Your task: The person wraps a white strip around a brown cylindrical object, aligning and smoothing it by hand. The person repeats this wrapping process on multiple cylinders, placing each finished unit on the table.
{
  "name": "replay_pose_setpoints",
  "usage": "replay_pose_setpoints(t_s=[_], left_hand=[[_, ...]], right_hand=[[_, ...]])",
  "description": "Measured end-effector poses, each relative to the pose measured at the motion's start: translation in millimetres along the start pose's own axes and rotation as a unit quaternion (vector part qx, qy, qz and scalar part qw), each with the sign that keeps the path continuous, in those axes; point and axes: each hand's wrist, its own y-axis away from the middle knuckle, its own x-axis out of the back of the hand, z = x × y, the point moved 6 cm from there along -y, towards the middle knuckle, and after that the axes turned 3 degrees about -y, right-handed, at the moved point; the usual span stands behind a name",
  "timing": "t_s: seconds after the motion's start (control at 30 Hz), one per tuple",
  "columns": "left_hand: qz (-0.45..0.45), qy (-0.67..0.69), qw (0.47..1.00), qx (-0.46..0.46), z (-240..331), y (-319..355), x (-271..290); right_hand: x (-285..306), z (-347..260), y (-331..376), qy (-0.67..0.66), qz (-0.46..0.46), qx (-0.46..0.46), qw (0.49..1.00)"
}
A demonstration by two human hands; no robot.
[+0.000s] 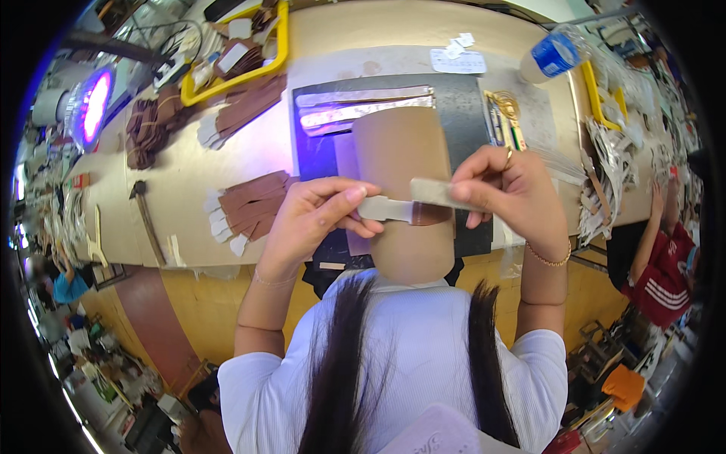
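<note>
My left hand (pixel 329 212) pinches the pale grey notched end (pixel 386 209) of a brown strap piece (pixel 431 215) between thumb and fingers. In my right hand (pixel 508 185), thumb and fingers grip a flat pale grey strip (pixel 441 192), held just over the strap's brown part. Whether strip and strap are joined, I cannot tell. Both are above a tan curved sheet (pixel 401 144), which lies over a dark mat (pixel 469 144) and reaches down toward my lap. Behind the sheet rest several long, pale, shiny strips (pixel 367 106).
Brown strap pieces (pixel 253 203) with pale ends lie at left, near a hammer (pixel 147 219). Farther back stands a yellow tray (pixel 234 83) of parts. Pens (pixel 497 127) and a bottle with a blue label (pixel 552 57) are at right. A co-worker in red (pixel 665 276) is far right.
</note>
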Motion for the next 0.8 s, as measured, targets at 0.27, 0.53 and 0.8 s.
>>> replay_pose_setpoints(t_s=[0.27, 0.53, 0.8], left_hand=[[-0.022, 0.011, 1.000, -0.016, 4, 5, 1], [-0.015, 0.009, 0.999, -0.047, 9, 11, -2], [-0.023, 0.001, 0.998, -0.063, 8, 13, -2]], right_hand=[[-42, -9, -12, 0.124, -0.050, 0.004, 0.991], [-48, -5, -14, 0.173, -0.032, 0.023, 0.984], [-52, -6, -14, 0.156, -0.021, 0.035, 0.987]])
